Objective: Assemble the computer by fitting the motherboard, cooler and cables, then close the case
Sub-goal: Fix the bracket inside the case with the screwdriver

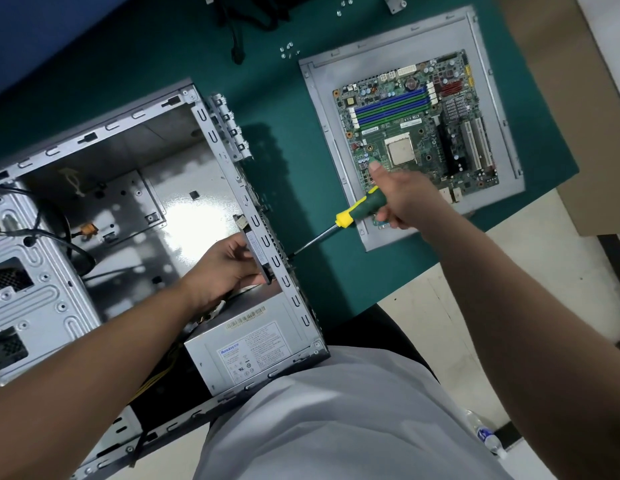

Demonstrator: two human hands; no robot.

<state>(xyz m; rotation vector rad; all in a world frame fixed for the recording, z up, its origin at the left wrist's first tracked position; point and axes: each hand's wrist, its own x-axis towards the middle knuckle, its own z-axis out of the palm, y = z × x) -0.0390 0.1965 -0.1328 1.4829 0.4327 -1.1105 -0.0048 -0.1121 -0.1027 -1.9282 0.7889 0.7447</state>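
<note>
An open grey computer case [104, 140] lies on its side on the green mat, with the power supply [253, 348] in its near corner. My left hand [228, 265] is inside the case and holds a flat black part [256, 251] against the rear wall. My right hand [402, 199] grips a green and yellow screwdriver [357, 211]. Its tip touches the outside of that rear wall. The green motherboard [416, 129] lies on the grey side panel [322, 109] to the right of the case.
Loose screws [288, 51] lie on the green mat [280, 161] behind the panel, with several more [346, 3] and black cables [237, 32] at the far edge. A cardboard sheet [558, 81] is at the right. A plastic bottle [485, 438] lies on the floor.
</note>
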